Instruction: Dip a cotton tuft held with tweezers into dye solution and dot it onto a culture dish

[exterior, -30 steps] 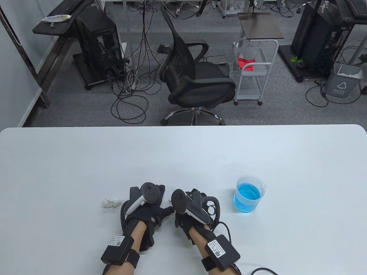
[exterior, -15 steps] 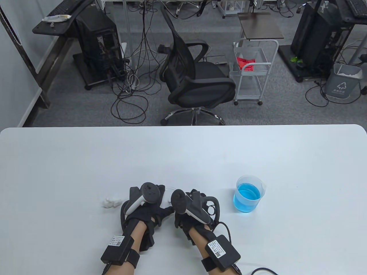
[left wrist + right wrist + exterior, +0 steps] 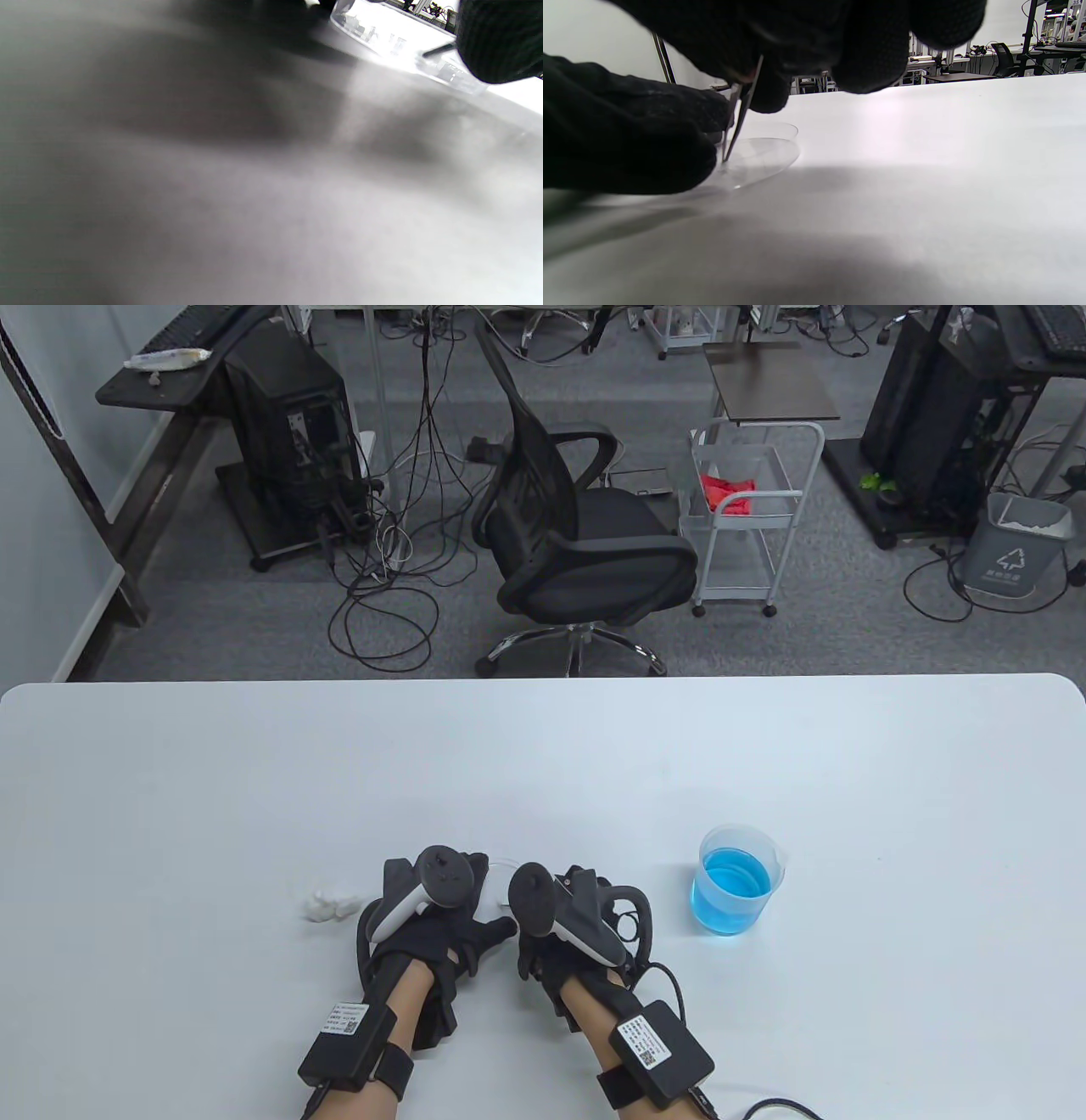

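A clear culture dish (image 3: 502, 867) lies on the white table between my hands. My left hand (image 3: 441, 920) holds its rim; a fingertip (image 3: 496, 42) presses on the edge of the dish (image 3: 394, 40). My right hand (image 3: 556, 920) pinches metal tweezers (image 3: 741, 108) with the tips pointing down into the dish (image 3: 763, 148). No cotton shows at the tips. A heap of white cotton (image 3: 327, 904) lies left of my left hand. A beaker of blue dye (image 3: 735, 882) stands to the right of my right hand.
The white table (image 3: 543, 763) stretches wide behind and beside the hands. A cable (image 3: 764, 1107) runs from my right wrist along the front edge. An office chair (image 3: 577, 551) stands beyond the table's far edge.
My right hand has shifted very slightly to the right. The left hand, dish, cotton and beaker have not moved.
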A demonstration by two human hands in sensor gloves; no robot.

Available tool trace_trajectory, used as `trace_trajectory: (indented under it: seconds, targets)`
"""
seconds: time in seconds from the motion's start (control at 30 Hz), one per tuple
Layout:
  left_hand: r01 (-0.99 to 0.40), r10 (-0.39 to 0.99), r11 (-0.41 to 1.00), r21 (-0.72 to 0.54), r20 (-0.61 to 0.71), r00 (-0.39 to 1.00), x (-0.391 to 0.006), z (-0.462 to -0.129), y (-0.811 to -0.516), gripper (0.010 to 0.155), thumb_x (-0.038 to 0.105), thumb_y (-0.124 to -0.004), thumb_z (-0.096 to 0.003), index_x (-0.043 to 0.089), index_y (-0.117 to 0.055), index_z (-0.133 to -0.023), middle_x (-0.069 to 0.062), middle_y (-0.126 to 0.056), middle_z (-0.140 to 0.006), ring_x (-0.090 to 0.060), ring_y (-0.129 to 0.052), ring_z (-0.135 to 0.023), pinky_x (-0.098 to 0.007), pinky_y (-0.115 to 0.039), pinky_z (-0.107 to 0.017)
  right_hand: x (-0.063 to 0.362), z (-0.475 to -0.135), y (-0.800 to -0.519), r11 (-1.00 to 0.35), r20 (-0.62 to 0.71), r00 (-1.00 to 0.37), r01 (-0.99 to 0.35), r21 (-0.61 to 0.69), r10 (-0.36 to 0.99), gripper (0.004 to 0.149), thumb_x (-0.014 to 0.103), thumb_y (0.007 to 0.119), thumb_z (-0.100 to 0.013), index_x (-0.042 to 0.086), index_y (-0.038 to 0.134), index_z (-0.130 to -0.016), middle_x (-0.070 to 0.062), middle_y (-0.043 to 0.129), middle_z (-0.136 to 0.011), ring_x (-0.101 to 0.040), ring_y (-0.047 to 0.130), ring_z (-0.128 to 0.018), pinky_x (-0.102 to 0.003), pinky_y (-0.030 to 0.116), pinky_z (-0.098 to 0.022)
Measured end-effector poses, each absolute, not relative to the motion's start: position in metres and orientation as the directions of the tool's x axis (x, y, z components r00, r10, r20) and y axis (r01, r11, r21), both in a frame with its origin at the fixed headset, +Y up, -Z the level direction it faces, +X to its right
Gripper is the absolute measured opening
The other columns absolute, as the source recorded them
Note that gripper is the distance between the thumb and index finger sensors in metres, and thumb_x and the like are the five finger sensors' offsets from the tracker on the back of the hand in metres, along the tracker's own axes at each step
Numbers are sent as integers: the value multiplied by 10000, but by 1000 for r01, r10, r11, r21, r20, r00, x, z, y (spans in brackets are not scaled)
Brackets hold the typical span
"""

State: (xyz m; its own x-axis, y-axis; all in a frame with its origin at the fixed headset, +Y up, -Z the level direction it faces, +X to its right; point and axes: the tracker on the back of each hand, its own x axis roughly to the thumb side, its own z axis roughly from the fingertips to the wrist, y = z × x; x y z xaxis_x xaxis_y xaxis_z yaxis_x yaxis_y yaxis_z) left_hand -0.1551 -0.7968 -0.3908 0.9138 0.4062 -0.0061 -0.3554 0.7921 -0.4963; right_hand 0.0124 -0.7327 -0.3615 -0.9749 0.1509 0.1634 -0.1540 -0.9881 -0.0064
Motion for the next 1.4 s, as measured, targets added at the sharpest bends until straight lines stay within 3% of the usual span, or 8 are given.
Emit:
trace_trajectory:
  seconds: [1.4]
  targets:
    - [-355, 406, 791, -498, -6, 914, -155, -391, -797, 944, 747, -682, -445, 394, -114, -1112, 115, -100, -1186, -210, -87, -1157, -447, -191, -804, 23, -365, -731, -988, 96, -988, -130, -86, 122, 329, 290, 870, -412, 175, 985, -699, 8, 949, -454, -221, 933, -614, -572, 681, -563]
